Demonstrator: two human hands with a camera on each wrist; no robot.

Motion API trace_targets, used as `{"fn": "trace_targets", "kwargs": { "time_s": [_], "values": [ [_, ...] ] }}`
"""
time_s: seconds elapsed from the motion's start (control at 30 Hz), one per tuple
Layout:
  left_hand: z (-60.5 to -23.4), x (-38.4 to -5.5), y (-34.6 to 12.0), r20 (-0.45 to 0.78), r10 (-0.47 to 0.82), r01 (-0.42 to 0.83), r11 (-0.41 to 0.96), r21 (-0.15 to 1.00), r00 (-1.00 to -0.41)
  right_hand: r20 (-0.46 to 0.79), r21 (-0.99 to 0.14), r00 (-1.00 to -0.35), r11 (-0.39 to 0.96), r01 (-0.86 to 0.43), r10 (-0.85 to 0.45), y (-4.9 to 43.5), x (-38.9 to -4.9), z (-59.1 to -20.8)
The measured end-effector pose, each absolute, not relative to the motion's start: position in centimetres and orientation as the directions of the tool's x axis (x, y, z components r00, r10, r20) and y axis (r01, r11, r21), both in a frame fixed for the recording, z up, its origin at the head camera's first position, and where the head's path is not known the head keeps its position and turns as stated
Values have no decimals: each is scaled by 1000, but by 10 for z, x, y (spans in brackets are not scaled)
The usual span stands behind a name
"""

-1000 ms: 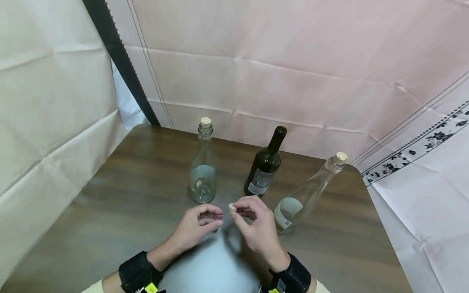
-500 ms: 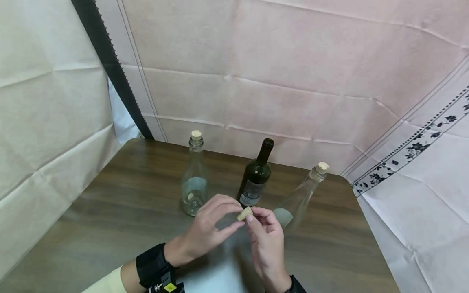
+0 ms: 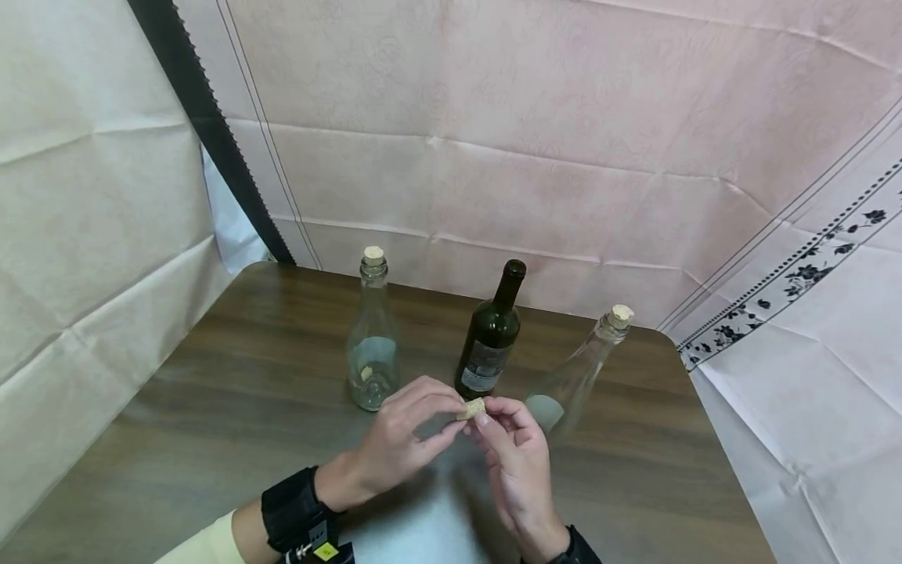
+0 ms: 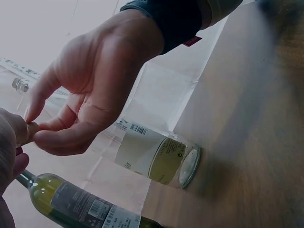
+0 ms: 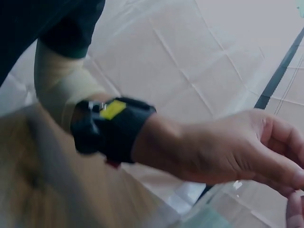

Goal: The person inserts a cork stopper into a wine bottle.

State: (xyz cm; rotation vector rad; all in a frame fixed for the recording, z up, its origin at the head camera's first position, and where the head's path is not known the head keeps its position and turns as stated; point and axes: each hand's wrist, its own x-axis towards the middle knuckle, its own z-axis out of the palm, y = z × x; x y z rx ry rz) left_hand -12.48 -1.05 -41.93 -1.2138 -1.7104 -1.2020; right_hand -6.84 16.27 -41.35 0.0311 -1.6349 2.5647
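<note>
A small pale cork (image 3: 475, 408) is between the two hands, in front of a dark green wine bottle (image 3: 489, 337). My right hand (image 3: 517, 470) pinches its right end between thumb and fingers. The thumb and fingertips of my left hand (image 3: 402, 439) pinch the other end. In the left wrist view the fingers hide most of the cork (image 4: 31, 130). A clear bottle (image 3: 373, 345) with a cork in its mouth stands at the left, a small pale piece showing inside. Another corked clear bottle (image 3: 581, 372) stands at the right, partly behind the right hand.
The bottles stand on a brown wooden table (image 3: 232, 399), toward its back edge. Pale cloth (image 3: 451, 157) hangs behind and at the sides. A black wristband (image 3: 299, 509) is on the left wrist, another on the right.
The left hand has moved right to the cork, which the right hand held alone a second ago. The cork now lies more level between both hands. The head view has shifted slightly.
</note>
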Motion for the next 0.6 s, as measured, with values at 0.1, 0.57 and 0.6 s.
{"fn": "trace_targets", "kwargs": {
  "time_s": [0.1,0.57,0.6],
  "values": [
    [-421,-124,-14,900,283,943,92,320,-333,152,-928,-988,-347,-134,-23,174,-69,-413],
    [-421,-108,-32,840,362,900,-9,437,-404,371,-928,-777,-162,-337,-509,215,-86,-401],
    [-421,-108,-32,840,363,899,-14,438,-404,404,-912,-759,-162,-377,-511,214,-86,-401]
  ]
}}
